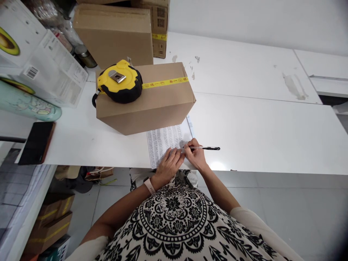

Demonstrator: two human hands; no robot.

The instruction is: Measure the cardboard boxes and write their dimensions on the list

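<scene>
My right hand point(195, 153) is closed round a pen point(208, 148) with a clear barrel and a black end, its tip down at a printed sheet of paper point(156, 145). My left hand point(169, 164) lies flat on the lower part of that sheet, fingers stretched out beside my right hand. Rows of small dark print cover the paper, and its upper edge is hidden at the cardboard box point(160, 105). On top of this box sits a yellow and black tape measure point(119, 80). A narrow pale blue strip point(190, 125) shows beside the sheet.
Behind stands another cardboard box point(114, 36). To the left are white cartons with avocado pictures point(51, 69), a mint green bottle point(32, 103) and a black phone point(36, 143). The white table's point(258, 137) front edge runs just before my body. Taped boxes point(51, 224) stand below left.
</scene>
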